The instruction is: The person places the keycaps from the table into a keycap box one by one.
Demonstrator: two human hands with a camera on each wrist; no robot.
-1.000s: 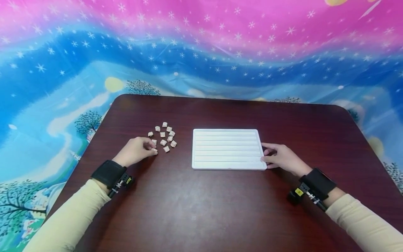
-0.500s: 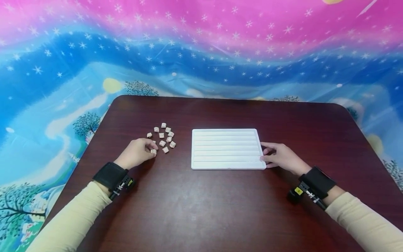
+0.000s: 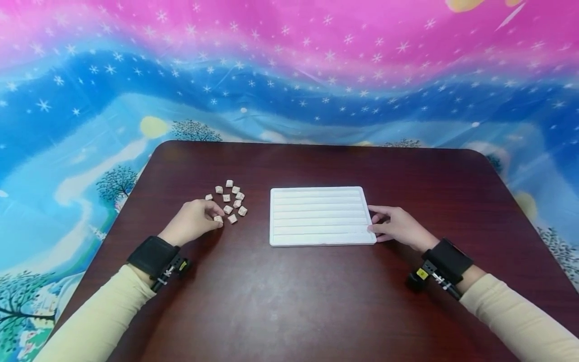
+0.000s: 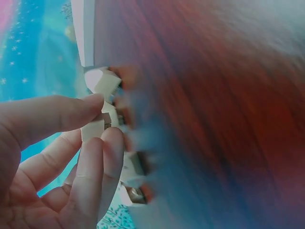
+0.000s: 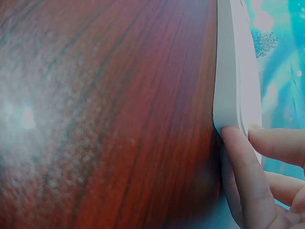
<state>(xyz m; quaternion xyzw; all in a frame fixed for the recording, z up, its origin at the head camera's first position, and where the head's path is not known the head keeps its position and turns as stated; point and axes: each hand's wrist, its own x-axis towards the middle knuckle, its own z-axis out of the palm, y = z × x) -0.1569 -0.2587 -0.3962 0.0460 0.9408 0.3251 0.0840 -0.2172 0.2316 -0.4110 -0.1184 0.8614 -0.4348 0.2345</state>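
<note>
In the head view my left hand [image 3: 192, 221] is at the near left of a loose group of cream keycaps [image 3: 226, 198]. Its thumb and fingers pinch one keycap [image 4: 93, 130], seen close up in the left wrist view; the marking on its top cannot be made out there. A white ridged tray [image 3: 320, 242] lies flat on the table to the right of the group. At the tray's right edge my right hand [image 3: 400, 227] grips the rim, thumb on top and fingers against the side, as the right wrist view shows near the tray's corner [image 5: 228, 105].
A dark brown wooden table [image 3: 280, 301] carries everything. Behind its far edge hangs a pink and blue snowflake-patterned cloth [image 3: 289, 75]. Another keycap [image 4: 133, 194] in the left wrist view lies tipped, its hollow underside showing. Both wrists wear black straps with small cameras.
The left hand's fingers have closed on a keycap at the near left of the group. My right hand has stayed at the tray's edge. The whole head view has shifted slightly.
</note>
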